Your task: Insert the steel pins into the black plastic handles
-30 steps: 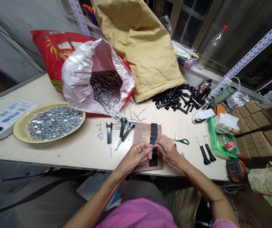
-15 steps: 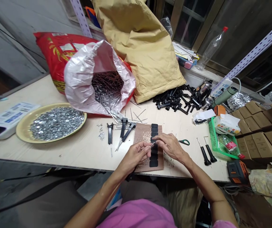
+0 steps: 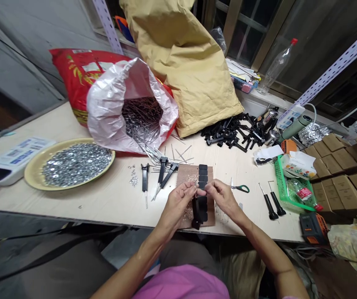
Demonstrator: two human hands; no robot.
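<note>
My left hand (image 3: 178, 203) grips a black plastic handle piece (image 3: 195, 214) that hangs down from its fingers, with a thin metal pin sticking up at the top. My right hand (image 3: 220, 197) pinches at the tip of that pin, fingertips meeting my left hand's. Both hands hover over a brown board (image 3: 188, 176) with a column of black pads (image 3: 202, 174) near the table's front edge. What my right fingertips hold is too small to name.
Left of the board lie finished black-handled pins (image 3: 161, 170). A yellow plate of silver washers (image 3: 69, 162), a plastic bag of metal pins (image 3: 135, 112), a brown sack (image 3: 184, 62), a pile of black handles (image 3: 231, 132), scissors (image 3: 240, 188), a green basket (image 3: 286, 182).
My left hand has turned so the black handle now hangs below it, pin upward. My right hand came back from the pads to pinch at the pin's tip.
</note>
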